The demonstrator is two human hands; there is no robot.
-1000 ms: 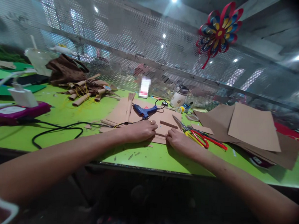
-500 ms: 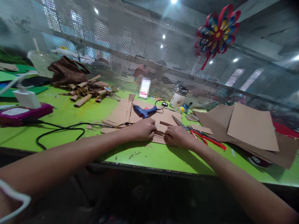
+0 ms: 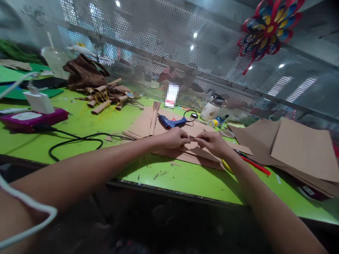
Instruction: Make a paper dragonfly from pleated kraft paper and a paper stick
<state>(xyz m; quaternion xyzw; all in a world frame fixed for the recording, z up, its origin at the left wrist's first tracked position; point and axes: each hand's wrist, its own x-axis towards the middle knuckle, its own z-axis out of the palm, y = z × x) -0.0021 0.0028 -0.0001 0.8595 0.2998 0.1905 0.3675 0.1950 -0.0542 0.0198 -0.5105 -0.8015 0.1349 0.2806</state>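
My left hand (image 3: 175,137) and my right hand (image 3: 214,143) are raised a little over a stack of brown paper sheets (image 3: 185,156). Their fingertips pinch a thin brown paper strip (image 3: 192,139) from both sides, mostly hidden by the fingers. Just behind my left hand lies a blue glue gun (image 3: 173,122). A rolled brown paper piece with a fringed top (image 3: 154,119) rests on the sheets to its left. Red-handled scissors (image 3: 255,165) lie partly covered by my right hand and forearm.
A purple power strip (image 3: 33,118) with a black cable (image 3: 74,137) occupies the left side. Paper rolls with yellow string (image 3: 102,107) lie by a brown cloth bag (image 3: 85,73). A jar (image 3: 211,108) stands at the back; large brown sheets (image 3: 304,150) are piled at right.
Both hands have risen from the near edge of the paper and come closer together, with the strip between their fingertips. The view has shifted, so the table's things appear farther right.
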